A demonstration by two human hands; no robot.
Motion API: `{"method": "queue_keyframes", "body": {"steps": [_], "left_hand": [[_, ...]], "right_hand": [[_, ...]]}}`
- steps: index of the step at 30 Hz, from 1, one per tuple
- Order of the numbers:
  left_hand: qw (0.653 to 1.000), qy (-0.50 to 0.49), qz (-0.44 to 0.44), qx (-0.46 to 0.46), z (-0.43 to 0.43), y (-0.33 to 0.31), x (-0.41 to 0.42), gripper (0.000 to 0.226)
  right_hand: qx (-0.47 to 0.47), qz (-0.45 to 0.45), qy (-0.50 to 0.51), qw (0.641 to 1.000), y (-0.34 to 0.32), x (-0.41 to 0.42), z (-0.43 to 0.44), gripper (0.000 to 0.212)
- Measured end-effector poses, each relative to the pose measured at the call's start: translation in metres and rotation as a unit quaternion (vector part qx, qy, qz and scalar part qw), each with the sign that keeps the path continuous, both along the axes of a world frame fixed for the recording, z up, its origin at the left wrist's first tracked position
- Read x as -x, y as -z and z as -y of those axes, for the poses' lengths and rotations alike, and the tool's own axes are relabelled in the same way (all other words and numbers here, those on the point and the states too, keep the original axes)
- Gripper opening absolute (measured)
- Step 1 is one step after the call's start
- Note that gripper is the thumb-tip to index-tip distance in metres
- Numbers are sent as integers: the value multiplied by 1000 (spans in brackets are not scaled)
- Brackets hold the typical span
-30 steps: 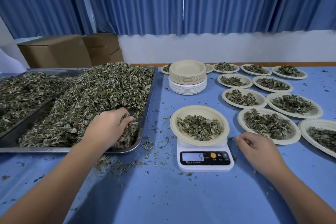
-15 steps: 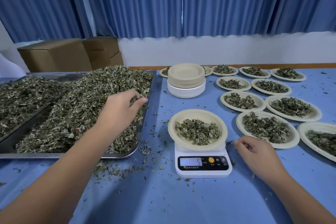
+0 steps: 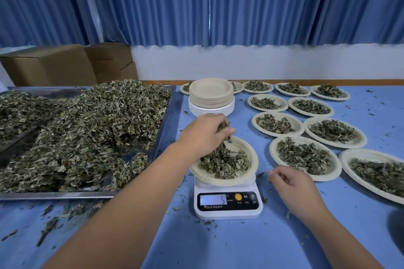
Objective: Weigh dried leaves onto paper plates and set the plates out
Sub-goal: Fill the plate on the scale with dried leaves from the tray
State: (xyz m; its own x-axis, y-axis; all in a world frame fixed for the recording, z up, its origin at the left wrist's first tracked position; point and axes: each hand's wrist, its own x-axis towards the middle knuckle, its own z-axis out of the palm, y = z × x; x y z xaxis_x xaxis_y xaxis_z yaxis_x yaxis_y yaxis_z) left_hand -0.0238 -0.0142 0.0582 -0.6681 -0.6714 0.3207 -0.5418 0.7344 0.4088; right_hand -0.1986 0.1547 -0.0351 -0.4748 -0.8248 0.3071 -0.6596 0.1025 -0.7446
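A paper plate (image 3: 248,172) with dried leaves sits on a white digital scale (image 3: 228,202) whose display reads 5. My left hand (image 3: 202,135) hovers over the plate's far left side, closed on a pinch of dried leaves, some of them trailing down onto the pile. My right hand (image 3: 293,186) rests on the blue table just right of the scale, fingers loosely curled with nothing in them. A large metal tray (image 3: 168,120) heaped with dried leaves (image 3: 91,129) lies at the left.
A stack of empty paper plates (image 3: 211,96) stands behind the scale. Several filled plates (image 3: 305,158) are laid out in rows at the right. Cardboard boxes (image 3: 50,65) and blue curtains are at the back. Leaf crumbs litter the table near the tray's front edge.
My left hand lifted a pinch of leaves out of the tray and carried it right, to above the plate on the scale. My right hand stayed beside the scale.
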Motion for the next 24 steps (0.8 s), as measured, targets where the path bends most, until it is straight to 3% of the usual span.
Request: {"method": "queue_keyframes", "body": {"steps": [5, 10, 18, 24], "left_hand": [[996, 45, 68, -39, -4, 10, -9, 53], [997, 11, -49, -52, -6, 13, -41, 46], [970, -73, -216, -79, -8, 35, -79, 31], [963, -178, -202, -19, 1, 36, -101, 49]], "right_hand": [[-1, 13, -4, 1000, -3, 2, 1, 33], [-3, 20, -3, 1000, -1, 2, 1, 34], [-9, 9, 2, 1000, 1, 3, 1, 34], [-16, -3, 7, 1000, -1, 0, -1, 35]]}}
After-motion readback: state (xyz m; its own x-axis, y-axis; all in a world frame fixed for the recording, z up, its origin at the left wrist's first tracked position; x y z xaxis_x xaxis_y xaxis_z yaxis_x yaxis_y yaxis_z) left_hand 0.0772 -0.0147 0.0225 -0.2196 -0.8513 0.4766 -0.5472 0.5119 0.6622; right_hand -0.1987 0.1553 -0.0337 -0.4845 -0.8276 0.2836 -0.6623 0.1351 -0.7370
